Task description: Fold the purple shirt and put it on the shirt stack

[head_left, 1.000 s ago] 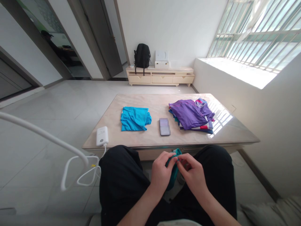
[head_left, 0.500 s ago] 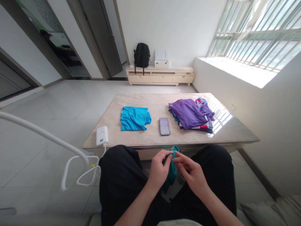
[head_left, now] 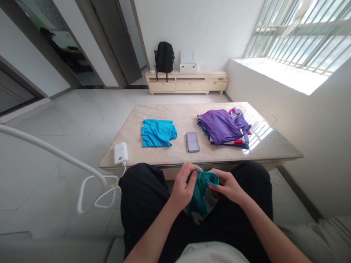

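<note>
Teal garment [head_left: 201, 193] over lap; left hand [head_left: 183, 186] fingers and right hand [head_left: 229, 185] fingers pinched closed on its top edge.

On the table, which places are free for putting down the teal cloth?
Bare patches: between the white charger and the folded blue shirt; the table's far edge; the near-right corner. It is crowded around the purple clothes pile and the phone.
</note>
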The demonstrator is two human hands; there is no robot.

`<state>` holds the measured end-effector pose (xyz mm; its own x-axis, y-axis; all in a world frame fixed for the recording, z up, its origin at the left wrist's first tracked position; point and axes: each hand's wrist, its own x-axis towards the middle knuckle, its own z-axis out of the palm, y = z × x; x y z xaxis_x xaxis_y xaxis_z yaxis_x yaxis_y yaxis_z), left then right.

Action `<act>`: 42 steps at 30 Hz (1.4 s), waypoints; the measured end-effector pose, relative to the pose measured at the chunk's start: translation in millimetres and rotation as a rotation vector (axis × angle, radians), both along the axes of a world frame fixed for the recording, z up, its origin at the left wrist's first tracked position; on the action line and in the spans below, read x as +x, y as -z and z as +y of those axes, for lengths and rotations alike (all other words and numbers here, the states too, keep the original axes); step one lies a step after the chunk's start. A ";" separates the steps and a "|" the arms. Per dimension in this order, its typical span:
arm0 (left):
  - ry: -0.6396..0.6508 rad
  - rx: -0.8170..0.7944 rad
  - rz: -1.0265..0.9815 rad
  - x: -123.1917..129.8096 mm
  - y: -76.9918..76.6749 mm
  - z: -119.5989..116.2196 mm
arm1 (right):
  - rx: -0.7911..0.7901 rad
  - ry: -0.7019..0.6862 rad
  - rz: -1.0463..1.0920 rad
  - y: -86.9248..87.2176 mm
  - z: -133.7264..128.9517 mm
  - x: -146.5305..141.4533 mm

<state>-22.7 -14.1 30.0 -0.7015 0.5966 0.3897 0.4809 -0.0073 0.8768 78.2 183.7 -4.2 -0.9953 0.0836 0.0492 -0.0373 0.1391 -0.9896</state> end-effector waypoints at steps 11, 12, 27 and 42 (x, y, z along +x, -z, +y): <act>-0.263 -0.009 0.588 -45.3 1.1 10.4 | 0.495 0.275 0.120 -36.0 0.8 -17.8; -0.274 -0.004 0.605 -47.0 -0.3 11.5 | 0.479 0.272 0.138 -37.8 -0.4 -18.9; -0.061 0.078 0.769 -21.9 -9.4 -36.0 | 0.497 -0.316 0.130 -91.7 4.0 -0.5; -0.393 0.092 0.074 11.9 -6.7 6.8 | 0.070 -0.078 0.058 -36.9 -11.6 -0.9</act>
<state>-10.8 -7.2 36.8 -0.8371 0.2490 0.4871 0.5246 0.1132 0.8438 77.2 172.1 32.7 -0.9940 0.0004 0.1097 -0.1073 0.2022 -0.9735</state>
